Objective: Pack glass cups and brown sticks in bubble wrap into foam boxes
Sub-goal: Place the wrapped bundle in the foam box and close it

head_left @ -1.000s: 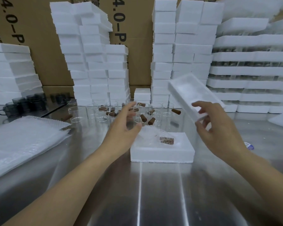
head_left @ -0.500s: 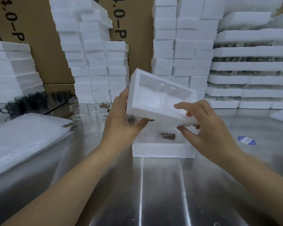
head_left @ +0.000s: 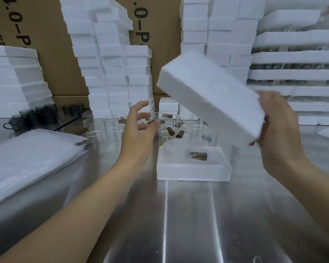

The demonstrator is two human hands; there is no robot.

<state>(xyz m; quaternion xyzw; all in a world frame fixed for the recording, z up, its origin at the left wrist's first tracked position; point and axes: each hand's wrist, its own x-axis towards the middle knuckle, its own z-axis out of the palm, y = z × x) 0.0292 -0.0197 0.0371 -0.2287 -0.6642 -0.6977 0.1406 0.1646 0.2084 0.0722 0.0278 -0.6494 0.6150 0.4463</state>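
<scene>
The foam lid [head_left: 211, 95] had been flipped, released by the spread-fingered left hand [head_left: 139, 130] and kept clamped in the right hand [head_left: 279, 130]; the steel table [head_left: 179, 224] was backed by foam stacks [head_left: 112, 73] across the upper frame.

Body in view: two arms only. Left hand [head_left: 139, 128] and right hand [head_left: 279, 126] are both showing bare. Left forearm [head_left: 80, 205] and right forearm [head_left: 315, 188] are running bare right to the frame edge, with smooth, slim outlines. Left hand is rendering sharp. Right hand is coming out blurred, so finger detail isn't reading. Nails are too small to tell.
</scene>
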